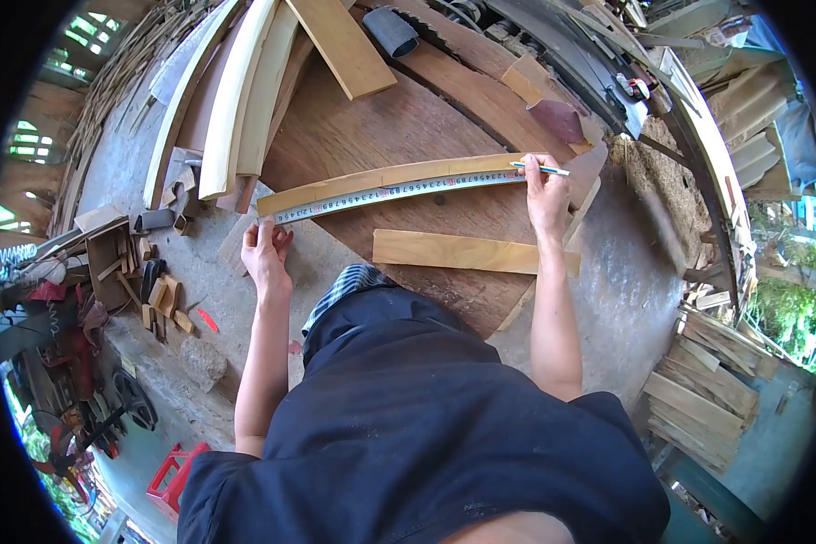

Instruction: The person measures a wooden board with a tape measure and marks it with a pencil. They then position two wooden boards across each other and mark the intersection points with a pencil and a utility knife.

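Far left, on the floor, stands a red crate (174, 478). Above it, small wood blocks (164, 296) lie grouped on the grey floor. Next, curved planks (230, 109) extend toward the upper edge of the work area.

The left hand (267, 257) is positioned at the left end of the strip (344, 186). Its thumb and fingertips are pinched on the end of the tape (408, 191). The tape runs from there to the right, along the near edge of the strip, numerals facing up. The strip rests on a brown panel (381, 127). A second strip (471, 252) lies on the near side, apart from the first; the right forearm crosses above its right end.

The right hand (546, 195) is at the right end of the strip. Thumb and fingers grip a pencil (558, 171), its point directed left, over the strip. Whether this hand also clasps the tape cannot be told. Further right: sawdust (657, 195), then stacked boards (703, 399).
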Demonstrator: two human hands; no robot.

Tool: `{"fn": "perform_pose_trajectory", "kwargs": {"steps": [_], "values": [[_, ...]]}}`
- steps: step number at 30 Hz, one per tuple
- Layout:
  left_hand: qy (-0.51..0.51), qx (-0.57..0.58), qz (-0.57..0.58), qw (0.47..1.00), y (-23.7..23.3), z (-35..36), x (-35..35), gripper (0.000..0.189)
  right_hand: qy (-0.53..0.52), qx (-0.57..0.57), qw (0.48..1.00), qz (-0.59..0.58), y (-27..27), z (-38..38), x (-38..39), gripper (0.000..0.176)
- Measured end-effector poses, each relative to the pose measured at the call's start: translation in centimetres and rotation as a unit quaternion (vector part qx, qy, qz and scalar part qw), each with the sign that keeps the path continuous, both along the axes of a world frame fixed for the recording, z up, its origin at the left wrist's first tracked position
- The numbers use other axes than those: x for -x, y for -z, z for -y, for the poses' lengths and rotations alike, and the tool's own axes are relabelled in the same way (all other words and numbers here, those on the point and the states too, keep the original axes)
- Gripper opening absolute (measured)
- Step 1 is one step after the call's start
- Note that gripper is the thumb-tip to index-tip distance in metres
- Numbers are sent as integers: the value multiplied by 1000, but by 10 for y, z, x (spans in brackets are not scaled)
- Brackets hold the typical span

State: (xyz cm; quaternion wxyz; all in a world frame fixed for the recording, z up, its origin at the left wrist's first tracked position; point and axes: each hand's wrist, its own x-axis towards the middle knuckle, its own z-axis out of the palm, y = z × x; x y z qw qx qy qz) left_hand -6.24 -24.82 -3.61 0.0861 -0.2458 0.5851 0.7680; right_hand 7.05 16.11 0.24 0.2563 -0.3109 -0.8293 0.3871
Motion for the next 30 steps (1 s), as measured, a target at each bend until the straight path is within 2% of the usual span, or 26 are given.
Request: {"fn": "perform_pose_trajectory", "kwargs": {"steps": [4,6,10,13,15,16,18,19,20,22,24,26,27,30], "values": [[-4,3,1,1000,0,0,0,17,5,0,999,34,-1,0,-1,24],[-5,1,1,1000,-1,-1,0,17,1,0,1000,-10,-2,3,1,24],[-4,4,5,1000,-2,-2,0,17,1,2,1000,-14,-1,2,0,24],[-9,-5,-8,1000,2,0,1,18,-12,-11,999,28,1,-1,-5,23],[-2,3,6,1000,0,-1,1,19,2,69,993,-94,2,3,-2,22],[-7,2,0,1000,0,-2,0,19,-5,69,993,-99,-9,11,0,22],[-8,0,6,1000,0,-3,0,21,-37,4,997,-68,-28,25,-1,22],[-3,0,2,1000,0,-2,0,22,-87,-112,989,-46,-20,19,-2,20],[1,0,-2,1000,0,-2,0,22,-82,-113,989,-49,-19,20,-3,20],[1,2,4,1000,-3,-3,-1,22,-153,-283,946,29,-20,23,-7,23],[6,-3,-2,1000,-3,-2,-1,22,-146,-296,943,31,-9,27,-10,23],[6,-5,12,1000,-4,-1,-1,24,-114,-343,930,65,-3,30,-12,15],[12,-9,10,1000,-4,-3,-3,26,-104,-338,932,75,-4,33,-13,9],[-1,-39,12,999,-7,-9,-10,29,-95,-290,950,66,-1,27,-19,9]]}}
